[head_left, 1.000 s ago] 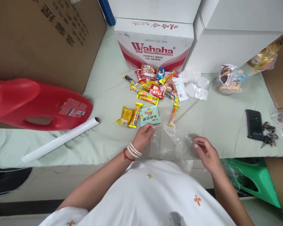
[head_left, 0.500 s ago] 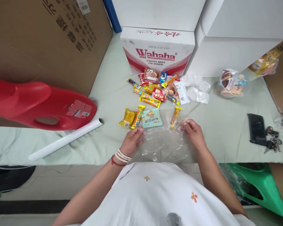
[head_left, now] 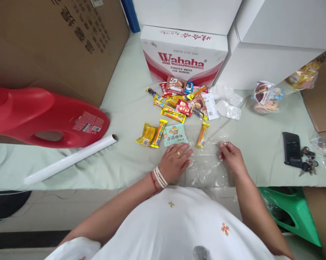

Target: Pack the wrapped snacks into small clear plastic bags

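Note:
A clear plastic bag [head_left: 208, 167] lies flat at the table's front edge. Its right edge is pinched in my right hand [head_left: 232, 157], fingers closed. Palm down, my left hand [head_left: 176, 162] rests at the bag's left side with fingers spread, nothing gripped. Just beyond those fingertips lies a light green snack packet [head_left: 175, 134]. Left of it are a yellow-wrapped bar [head_left: 159, 134] and a yellow cake packet [head_left: 146, 134]. Another yellow bar [head_left: 202, 134] lies above the bag. A pile of mixed wrapped snacks [head_left: 179, 99] sits farther back.
Behind the pile stands a Wahaha water carton [head_left: 183, 54]. On the left are a red jug [head_left: 49, 117], a white tube [head_left: 70, 159] and a large cardboard box [head_left: 60, 50]. A filled snack bag [head_left: 267, 97], a phone [head_left: 292, 148] and keys [head_left: 309, 162] lie to the right.
My left hand has let go of the bag's left edge, moved right and opened flat. My right hand has shifted slightly right, still pinching the bag, which now lies flatter.

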Available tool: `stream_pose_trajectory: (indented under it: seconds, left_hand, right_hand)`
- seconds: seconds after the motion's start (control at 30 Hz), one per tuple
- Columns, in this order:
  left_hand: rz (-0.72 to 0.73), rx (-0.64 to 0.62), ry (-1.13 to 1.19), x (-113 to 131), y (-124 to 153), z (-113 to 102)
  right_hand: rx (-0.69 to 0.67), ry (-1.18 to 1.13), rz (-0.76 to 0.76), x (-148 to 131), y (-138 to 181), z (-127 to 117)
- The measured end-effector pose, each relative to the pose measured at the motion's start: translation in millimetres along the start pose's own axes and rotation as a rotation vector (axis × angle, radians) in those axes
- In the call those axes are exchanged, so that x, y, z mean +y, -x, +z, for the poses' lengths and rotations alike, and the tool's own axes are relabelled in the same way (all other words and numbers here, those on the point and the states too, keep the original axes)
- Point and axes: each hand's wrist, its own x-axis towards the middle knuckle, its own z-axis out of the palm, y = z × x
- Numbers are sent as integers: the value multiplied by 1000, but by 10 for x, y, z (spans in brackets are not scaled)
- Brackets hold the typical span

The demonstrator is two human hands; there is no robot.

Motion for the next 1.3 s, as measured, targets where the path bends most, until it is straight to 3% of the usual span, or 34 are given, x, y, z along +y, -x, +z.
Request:
stream_pose_trajectory:
  seconds: [0.13,0.23,0.33,0.47,0.57,0.67,0.77,0.87,0.97,1.07,1.2,1.3]
  left_hand:
    - [-19,-206,-73,-158,94,240]
    - [0,-237,-84,-204,203,274]
    - [2,-225,-87,-192,229,258]
    - [4,-218,-103,-187,204,267]
    - [4,-216,-109,-207,210,297]
    - [5,-215,-92,-228,231,318]
    - [2,-215,-63,-246,237,312]
    - [-6,-207,-39,-270,214,279]
    - [-22,-207,-25,-297,168,238]
    - [-22,-226,-16,-317,122,219]
    - [-44,-238,-16,-336,91,222]
    - [-65,-208,1,-353,136,165]
  right_hand:
    - [111,359,-101,-13,-202,-501]
    - [191,597,-325,-344,-492,-672]
    - [125,782,-609,-874,-895,-354]
    - [-169,1118,-866,-1450,-1453,527]
    - [-354,1388,-850,-1642,-1727,1058]
    - [-372,1569,-734,-1741,-1812,1235]
    - [-255,1583,-618,-1854,-1714,1035]
    - [-60,1480,-590,-1913,-1421,593]
    - [167,1280,-706,-1736,-914,193]
    - [210,1118,-798,-1221,-305,76]
    - [-47,1099,-789,-316,302,287]
    - [-270,1077,-784,99,522,390]
